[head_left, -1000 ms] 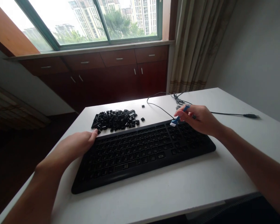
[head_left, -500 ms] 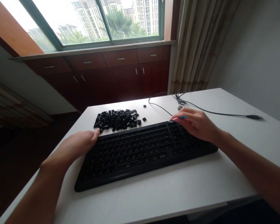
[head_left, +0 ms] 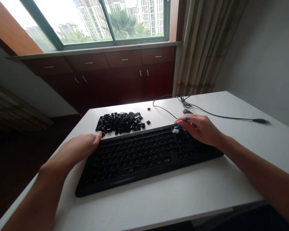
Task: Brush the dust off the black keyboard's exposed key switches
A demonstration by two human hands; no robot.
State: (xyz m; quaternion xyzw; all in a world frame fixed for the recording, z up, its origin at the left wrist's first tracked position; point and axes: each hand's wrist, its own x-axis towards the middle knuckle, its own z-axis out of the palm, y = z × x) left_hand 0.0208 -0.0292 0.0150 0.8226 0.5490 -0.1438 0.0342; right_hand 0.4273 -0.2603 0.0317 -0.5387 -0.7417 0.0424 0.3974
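right hand [head_left: 201, 128]: fingers pinch small blue brush [head_left: 178, 126], bristles on keyboard [head_left: 146, 155] top row, right part | left hand [head_left: 78, 149]: fingers together, resting on keyboard's left end | keycap pile [head_left: 120, 122] behind keyboard on desk [head_left: 195, 192]

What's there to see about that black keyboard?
The keyboard is a wide, black, plastic-looking slab with a smooth palm rest in front. Its keys look stripped of caps, leaving rows of bare sockets. It lies flat, slightly askew, on the white table, a pile of keycaps just behind its left end. The left hand rests on its far left corner; the right hand holds a small blue brush to its far edge.
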